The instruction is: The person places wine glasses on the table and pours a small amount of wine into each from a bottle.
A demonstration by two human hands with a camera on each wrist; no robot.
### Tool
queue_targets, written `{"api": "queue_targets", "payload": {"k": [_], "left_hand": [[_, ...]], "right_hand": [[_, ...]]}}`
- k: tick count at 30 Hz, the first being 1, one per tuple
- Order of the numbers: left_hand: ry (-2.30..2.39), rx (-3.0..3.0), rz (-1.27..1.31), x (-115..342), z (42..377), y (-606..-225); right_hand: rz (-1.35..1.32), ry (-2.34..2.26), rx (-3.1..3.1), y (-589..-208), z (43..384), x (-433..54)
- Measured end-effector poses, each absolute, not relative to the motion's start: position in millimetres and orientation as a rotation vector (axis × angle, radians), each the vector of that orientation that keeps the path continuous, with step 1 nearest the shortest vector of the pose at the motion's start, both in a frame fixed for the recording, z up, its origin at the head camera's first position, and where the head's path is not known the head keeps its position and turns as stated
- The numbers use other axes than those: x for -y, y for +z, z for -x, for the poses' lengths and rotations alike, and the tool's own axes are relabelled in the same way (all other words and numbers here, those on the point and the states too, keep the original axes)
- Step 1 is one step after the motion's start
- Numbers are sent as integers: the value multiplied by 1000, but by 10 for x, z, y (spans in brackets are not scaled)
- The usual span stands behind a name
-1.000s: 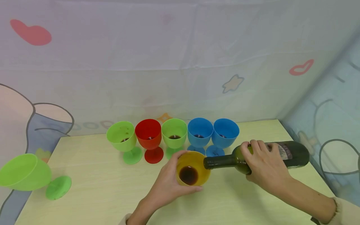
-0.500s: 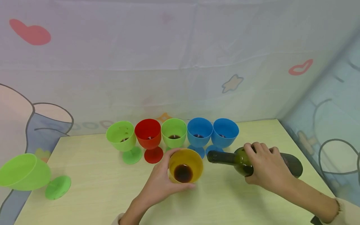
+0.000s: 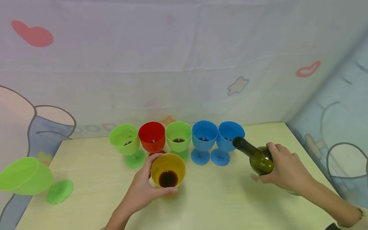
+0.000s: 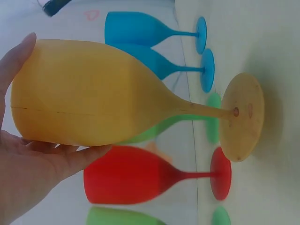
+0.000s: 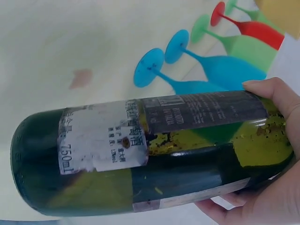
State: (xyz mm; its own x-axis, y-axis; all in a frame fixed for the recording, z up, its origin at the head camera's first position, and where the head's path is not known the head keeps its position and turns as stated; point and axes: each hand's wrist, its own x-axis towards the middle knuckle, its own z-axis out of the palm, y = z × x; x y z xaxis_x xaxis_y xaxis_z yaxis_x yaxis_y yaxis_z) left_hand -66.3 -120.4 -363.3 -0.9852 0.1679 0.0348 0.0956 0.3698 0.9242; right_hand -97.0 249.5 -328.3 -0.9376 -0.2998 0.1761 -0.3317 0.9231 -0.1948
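My left hand (image 3: 143, 187) grips the bowl of a yellow goblet (image 3: 168, 164) with dark liquid in its bottom. In the left wrist view the yellow goblet (image 4: 89, 93) stands with its foot close over the table, thumb and fingers round the bowl near the rim. My right hand (image 3: 287, 169) holds a green wine bottle (image 3: 260, 161) by its shoulder, tilted with the neck up and pointing left toward the blue goblets. The right wrist view shows the worn labels on the wine bottle (image 5: 103, 140) and dark liquid inside it.
Along the back stand a green goblet (image 3: 123, 140), a red goblet (image 3: 151, 137), another green goblet (image 3: 178, 137) and two blue goblets (image 3: 204, 135), each with a little dark liquid. One more green goblet (image 3: 27, 175) is at the table's left edge. A printed cloth (image 3: 184, 64) hangs behind.
My left hand has carried the yellow goblet leftward, away from the bottle. My right hand has moved a little right, and the bottle's neck has swung upward from nearly level.
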Motion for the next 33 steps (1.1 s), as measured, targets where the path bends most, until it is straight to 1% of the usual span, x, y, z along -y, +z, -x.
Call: {"api": "queue_targets", "payload": {"k": [5, 14, 25, 33], "left_hand": [[1674, -2578, -148, 1386, 629, -3650], [1607, -2699, -79, 1746, 603, -3621], [1571, -2777, 37, 2210, 630, -3585], [1617, -2850, 215, 2509, 669, -3667]], "right_hand": [[-409, 464, 2981, -3341, 996, -2652], [-304, 659, 2977, -3403, 1069, -2898], [-258, 687, 2970, -3418, 1089, -2947], [-247, 682, 2956, -3418, 1114, -2959]]}}
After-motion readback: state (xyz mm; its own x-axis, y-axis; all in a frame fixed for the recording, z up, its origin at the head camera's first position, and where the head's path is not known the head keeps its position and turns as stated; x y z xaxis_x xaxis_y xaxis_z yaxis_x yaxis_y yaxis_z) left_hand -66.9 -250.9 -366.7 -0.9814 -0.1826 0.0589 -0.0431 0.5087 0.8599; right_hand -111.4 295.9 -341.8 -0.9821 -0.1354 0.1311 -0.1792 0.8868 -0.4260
